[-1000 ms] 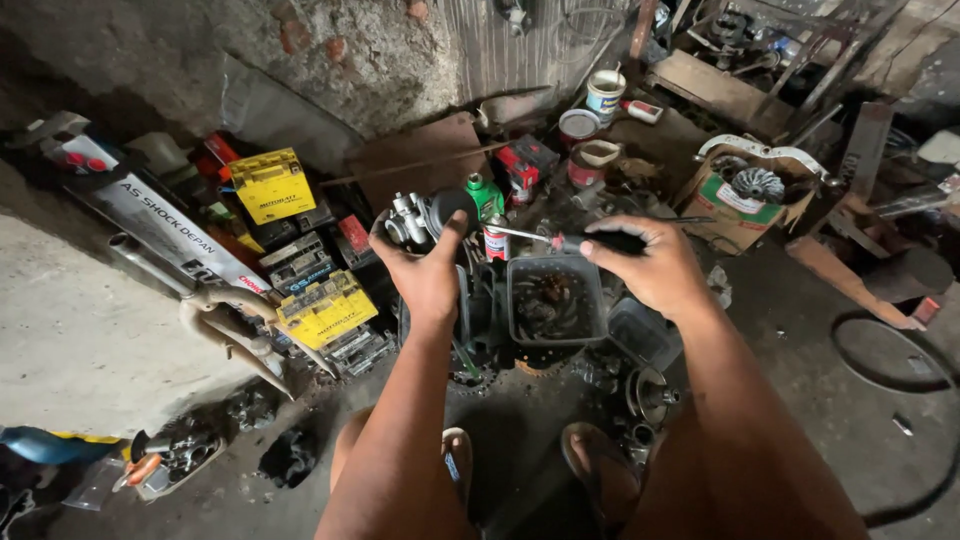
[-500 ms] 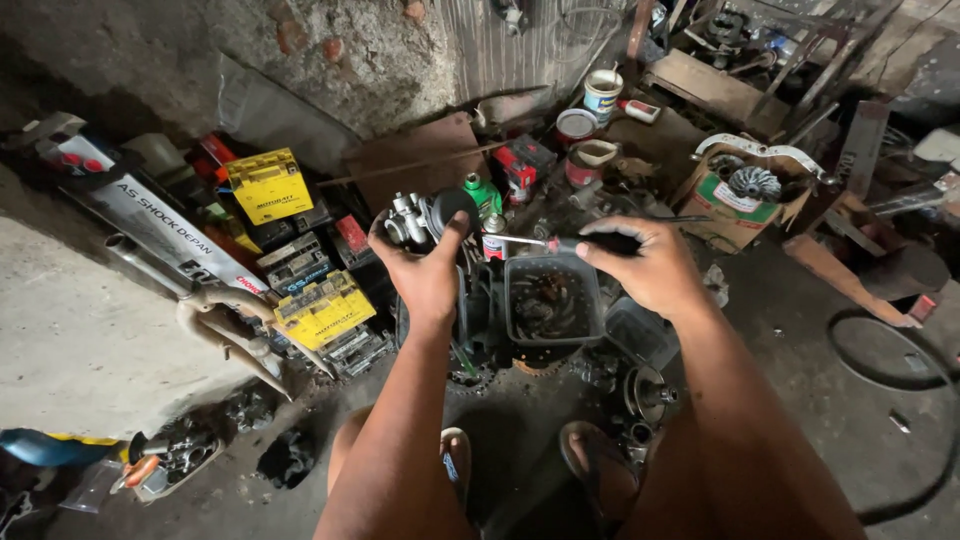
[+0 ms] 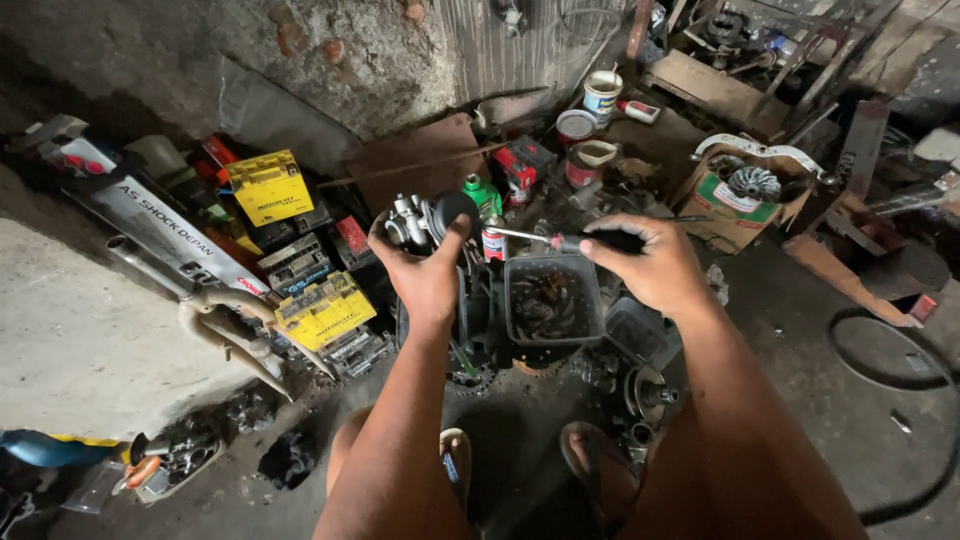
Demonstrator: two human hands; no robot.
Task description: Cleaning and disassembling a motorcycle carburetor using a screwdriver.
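My left hand (image 3: 425, 270) is raised in front of me and grips a small metal carburetor (image 3: 420, 220) with silver fittings and a black round end. My right hand (image 3: 655, 265) holds a screwdriver (image 3: 560, 240) by its black handle; the thin shaft points left, with its tip at the carburetor. Directly below both hands sits a black square tub (image 3: 550, 300) filled with greasy chain and small parts. My sandalled feet (image 3: 600, 470) rest on the dirty floor beneath.
Yellow and black batteries (image 3: 325, 305) and long boxes (image 3: 160, 215) are stacked at left beside a curved exhaust pipe (image 3: 225, 310). Cans and tins (image 3: 600, 95) stand by the wall. A cardboard box (image 3: 745, 195) holds a finned part at right. A black hose (image 3: 900, 400) loops on the floor.
Both hands have stayed nearly in place; the screwdriver stays pointed at the carburetor, and the view has shifted only slightly.
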